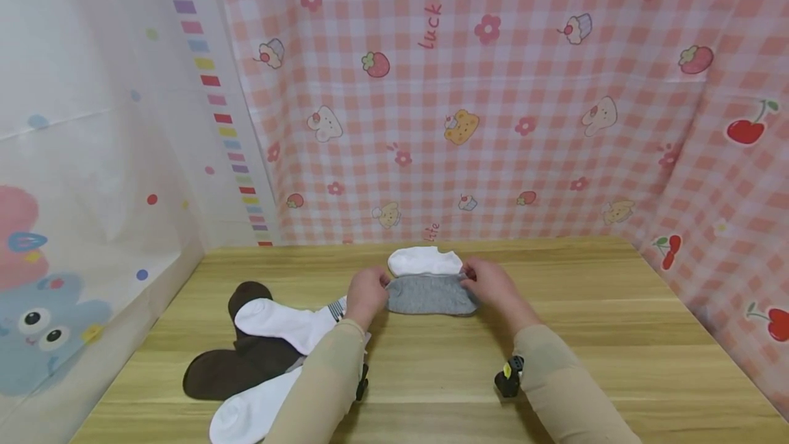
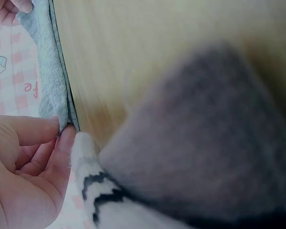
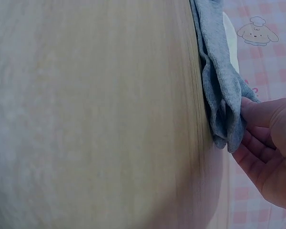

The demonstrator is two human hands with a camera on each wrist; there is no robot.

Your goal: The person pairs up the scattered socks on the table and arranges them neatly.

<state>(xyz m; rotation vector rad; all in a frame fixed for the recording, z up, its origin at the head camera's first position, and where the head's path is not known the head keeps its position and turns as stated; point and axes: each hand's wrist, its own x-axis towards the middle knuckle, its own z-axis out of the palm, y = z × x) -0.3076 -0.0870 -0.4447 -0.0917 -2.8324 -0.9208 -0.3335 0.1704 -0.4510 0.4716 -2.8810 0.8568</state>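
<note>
The gray sock [image 1: 431, 295] lies on the table [image 1: 616, 341], just beside the white sock [image 1: 422, 261] at its twelve o'clock. The left hand [image 1: 368, 294] pinches its nine o'clock end; the right hand [image 1: 495, 288] pinches its two o'clock corner. Brown socks [image 1: 218, 374] lie toward eight o'clock.

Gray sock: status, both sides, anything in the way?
Left grip pinches left end, right grip the right. Gray sock spans between them, white sock just beyond. Sock pile close by left grip; nothing visibly blocking.
</note>
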